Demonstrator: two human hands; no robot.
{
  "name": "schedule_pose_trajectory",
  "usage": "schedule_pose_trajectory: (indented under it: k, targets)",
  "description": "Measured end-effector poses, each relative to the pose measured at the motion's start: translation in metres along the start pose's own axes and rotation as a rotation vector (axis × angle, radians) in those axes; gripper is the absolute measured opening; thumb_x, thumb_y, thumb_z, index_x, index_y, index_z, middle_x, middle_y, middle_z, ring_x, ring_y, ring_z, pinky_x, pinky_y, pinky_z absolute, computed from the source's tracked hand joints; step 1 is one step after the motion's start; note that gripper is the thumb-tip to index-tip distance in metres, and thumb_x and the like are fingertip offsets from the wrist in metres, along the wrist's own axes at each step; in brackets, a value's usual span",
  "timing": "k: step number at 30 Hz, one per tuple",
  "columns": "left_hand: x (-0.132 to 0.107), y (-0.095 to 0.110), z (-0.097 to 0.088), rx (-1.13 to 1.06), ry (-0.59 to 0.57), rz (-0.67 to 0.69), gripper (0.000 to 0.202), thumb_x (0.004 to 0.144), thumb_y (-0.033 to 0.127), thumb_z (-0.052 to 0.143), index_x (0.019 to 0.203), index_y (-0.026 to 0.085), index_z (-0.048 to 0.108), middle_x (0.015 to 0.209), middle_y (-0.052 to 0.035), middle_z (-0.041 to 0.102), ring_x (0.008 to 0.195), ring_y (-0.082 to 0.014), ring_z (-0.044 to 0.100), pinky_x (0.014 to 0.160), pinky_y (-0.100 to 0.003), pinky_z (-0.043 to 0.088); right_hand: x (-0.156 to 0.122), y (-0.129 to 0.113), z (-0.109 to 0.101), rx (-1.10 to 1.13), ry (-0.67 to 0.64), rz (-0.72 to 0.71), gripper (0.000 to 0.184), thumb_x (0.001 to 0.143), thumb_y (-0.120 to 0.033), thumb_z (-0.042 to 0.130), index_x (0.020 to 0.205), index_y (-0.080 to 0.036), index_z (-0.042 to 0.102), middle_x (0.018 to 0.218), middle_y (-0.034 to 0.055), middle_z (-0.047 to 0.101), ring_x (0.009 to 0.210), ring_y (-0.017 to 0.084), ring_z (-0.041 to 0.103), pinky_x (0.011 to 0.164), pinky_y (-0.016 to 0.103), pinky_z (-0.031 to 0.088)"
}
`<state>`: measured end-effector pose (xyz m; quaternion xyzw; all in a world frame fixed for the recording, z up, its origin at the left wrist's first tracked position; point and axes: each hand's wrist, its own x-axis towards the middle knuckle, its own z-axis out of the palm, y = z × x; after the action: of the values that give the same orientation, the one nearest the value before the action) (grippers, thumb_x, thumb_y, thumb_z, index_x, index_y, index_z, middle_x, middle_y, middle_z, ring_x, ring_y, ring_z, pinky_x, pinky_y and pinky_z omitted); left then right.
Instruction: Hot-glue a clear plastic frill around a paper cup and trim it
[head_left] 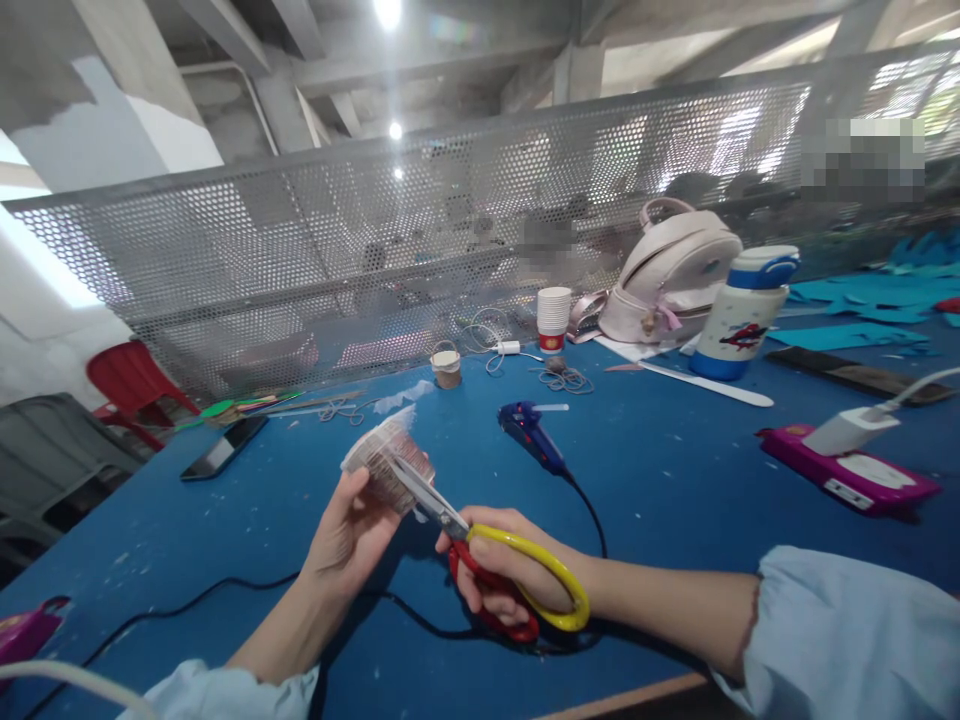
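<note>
My left hand holds a small brownish roll wrapped in clear film above the blue table. My right hand grips scissors with one yellow and one red handle loop. The steel blades point up and left and touch the roll's wrapping. Both sleeves are light blue.
A blue glue gun lies behind my hands, its black cord running under my wrists. A phone lies at left. Paper cups, a pink backpack, a bottle and a pink device with charger stand right. A perforated metal screen backs the table.
</note>
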<state>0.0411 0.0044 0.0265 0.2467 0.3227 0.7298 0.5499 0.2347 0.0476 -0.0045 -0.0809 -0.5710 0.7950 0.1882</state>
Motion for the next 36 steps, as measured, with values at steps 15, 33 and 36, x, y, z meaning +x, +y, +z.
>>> schedule_pose_trajectory:
  k: [15,33,36]
  targets:
    - [0.002,-0.002,-0.004,0.015,0.039,0.002,0.042,0.068,0.026,0.077,0.107,0.012,0.067,0.105,-0.0162,0.073,0.099,-0.0326,0.068,0.09,-0.052,0.055,0.0,0.003,0.006,-0.025,0.045,-0.009,0.052,0.081,-0.063,0.061,0.1,-0.016,0.05,0.056,-0.007,0.055,0.031,0.002,0.036,0.028,0.014,0.034]
    - [-0.001,0.001,0.001,-0.037,0.006,-0.008,0.048,0.06,0.026,0.082,0.104,0.012,0.07,0.102,-0.0141,0.075,0.095,-0.0324,0.07,0.083,-0.046,0.059,-0.003,0.0,0.005,0.029,-0.034,0.017,0.049,0.083,-0.059,0.061,0.103,-0.016,0.048,0.06,-0.0061,0.055,0.035,0.002,0.037,0.032,0.014,0.036]
    - [-0.003,0.001,0.002,-0.043,-0.002,-0.008,0.051,0.06,0.026,0.081,0.108,0.013,0.069,0.108,-0.0142,0.074,0.099,-0.0339,0.069,0.083,-0.047,0.059,-0.003,0.001,0.004,0.015,-0.069,0.013,0.049,0.084,-0.059,0.062,0.103,-0.016,0.049,0.061,-0.0051,0.056,0.036,0.002,0.038,0.033,0.014,0.037]
